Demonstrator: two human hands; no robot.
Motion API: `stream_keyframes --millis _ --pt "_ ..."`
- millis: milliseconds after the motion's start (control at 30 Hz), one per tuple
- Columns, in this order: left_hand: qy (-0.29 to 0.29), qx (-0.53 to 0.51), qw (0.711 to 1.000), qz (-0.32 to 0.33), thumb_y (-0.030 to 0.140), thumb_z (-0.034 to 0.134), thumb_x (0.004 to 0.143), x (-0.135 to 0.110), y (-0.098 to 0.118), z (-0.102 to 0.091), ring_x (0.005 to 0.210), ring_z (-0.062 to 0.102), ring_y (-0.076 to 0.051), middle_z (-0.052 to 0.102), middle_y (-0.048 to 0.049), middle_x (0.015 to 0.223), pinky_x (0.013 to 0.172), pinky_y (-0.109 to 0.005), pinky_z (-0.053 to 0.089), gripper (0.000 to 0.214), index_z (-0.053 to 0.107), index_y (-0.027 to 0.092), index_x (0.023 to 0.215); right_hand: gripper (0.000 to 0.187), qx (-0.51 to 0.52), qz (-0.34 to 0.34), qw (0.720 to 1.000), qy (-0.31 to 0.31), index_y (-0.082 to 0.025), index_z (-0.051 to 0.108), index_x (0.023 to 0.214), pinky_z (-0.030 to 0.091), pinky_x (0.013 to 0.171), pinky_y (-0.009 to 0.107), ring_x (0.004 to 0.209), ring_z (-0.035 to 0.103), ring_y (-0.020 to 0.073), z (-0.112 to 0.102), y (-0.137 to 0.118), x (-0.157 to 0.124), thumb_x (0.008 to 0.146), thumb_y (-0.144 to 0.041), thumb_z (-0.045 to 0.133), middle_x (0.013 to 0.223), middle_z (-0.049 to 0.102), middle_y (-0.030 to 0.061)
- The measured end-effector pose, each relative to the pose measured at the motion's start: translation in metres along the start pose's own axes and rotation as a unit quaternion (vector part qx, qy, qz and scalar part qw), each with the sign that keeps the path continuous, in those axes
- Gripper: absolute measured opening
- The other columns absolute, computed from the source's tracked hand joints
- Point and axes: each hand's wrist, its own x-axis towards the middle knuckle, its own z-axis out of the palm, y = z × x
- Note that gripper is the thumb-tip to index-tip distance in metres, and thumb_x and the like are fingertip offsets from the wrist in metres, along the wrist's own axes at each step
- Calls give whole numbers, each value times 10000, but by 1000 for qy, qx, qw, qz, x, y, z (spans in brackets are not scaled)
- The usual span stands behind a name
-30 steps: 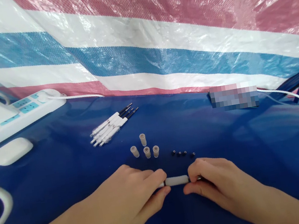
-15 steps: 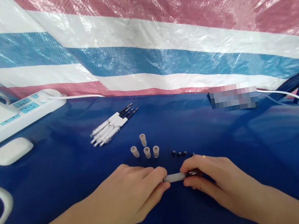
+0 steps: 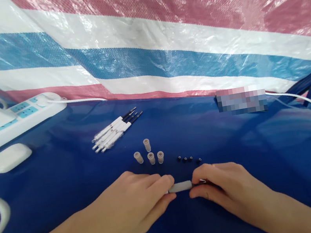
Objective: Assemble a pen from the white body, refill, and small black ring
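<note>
My left hand is closed round the left part of a pen, which lies level between my two hands. Its grey, sleeve-like middle shows, while the left end is hidden in my fingers. At the other end my right hand pinches a dark, partly shiny section with thumb and forefinger; much of that end is covered. Just beyond my hands stand several short beige-grey cylinders, hollow at the top. Right of them are several tiny black parts with pale ends.
A bundle of white pen refills with dark tips lies farther back on the blue table. At the left are a power strip with plugs and a rounded white case. A blurred-out object lies at the back right, before a striped sheet.
My right finger and thumb have shifted slightly on the pen's right end and look a little wider apart. The whole view has moved very slightly. My left hand keeps its grip.
</note>
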Motion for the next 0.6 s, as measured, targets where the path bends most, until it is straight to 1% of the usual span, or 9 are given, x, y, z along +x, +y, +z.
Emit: stream_keyframes --millis 100,133,300,467,600 --pt "-18 -23 999 -16 220 359 977 2 1 -3 619 648 -151 624 54 748 494 -282 370 108 446 224 914 35 37 12 999 -5 -244 545 928 441 676 192 716 579 89 -1 -1 0 952 -228 565 826 617 -57" --pt "-21 -29 999 -22 207 368 966 2 1 -5 607 644 -149 620 56 737 495 -281 367 101 442 222 898 49 47 18 999 -6 -247 547 942 445 689 195 731 581 90 -2 -2 1 944 -203 568 849 623 -56" --pt "-9 -45 999 -21 181 395 913 2 1 -6 523 581 -128 575 66 662 462 -279 320 87 421 221 840 124 69 49 996 -9 -266 566 986 461 652 214 726 603 107 -4 -7 1 919 -162 553 852 636 -48" --pt "9 -59 998 -32 196 388 908 1 0 -5 467 479 -110 499 79 618 445 -264 279 128 364 228 786 201 71 29 997 28 -285 570 1048 486 685 205 741 631 101 -6 -3 0 909 -141 563 869 655 -52" --pt "13 -68 997 -34 188 388 896 2 0 -7 451 430 -104 457 82 601 439 -259 260 150 331 229 763 180 54 13 996 65 -285 579 1038 495 643 187 723 634 99 -10 -1 -1 909 -160 593 853 659 -51"
